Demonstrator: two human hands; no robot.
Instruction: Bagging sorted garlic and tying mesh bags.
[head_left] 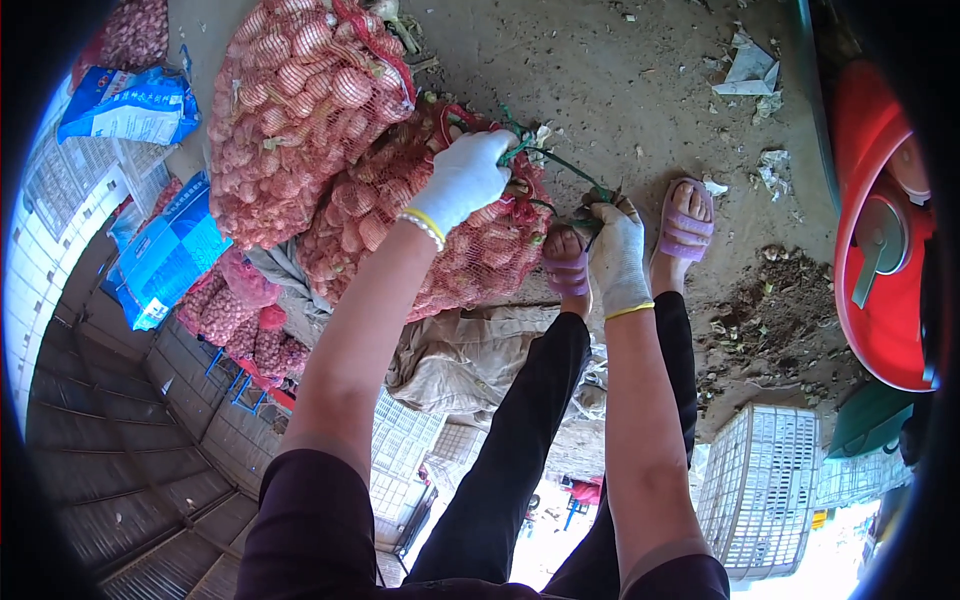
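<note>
My left hand (466,178), in a white knit glove with a yellow cuff, is closed on a green cord (568,168) at the gathered mouth of a red mesh sack (480,250). The sack is full of pale bulbs that look like garlic, and it lies on the ground. From the left hand the cord runs right to my right hand (617,250), also gloved. Its dirty fingertips are closed round the cord's other end, above the gap between my feet. Beside this sack, to the left, leans a second full mesh sack (300,110).
Blue and white printed bags (175,250) and more filled mesh sacks (250,330) stand at left. Brown cloth (470,365) lies below the near sack. At right are a red basin (870,330), a white plastic crate (765,490) and dry debris (775,310).
</note>
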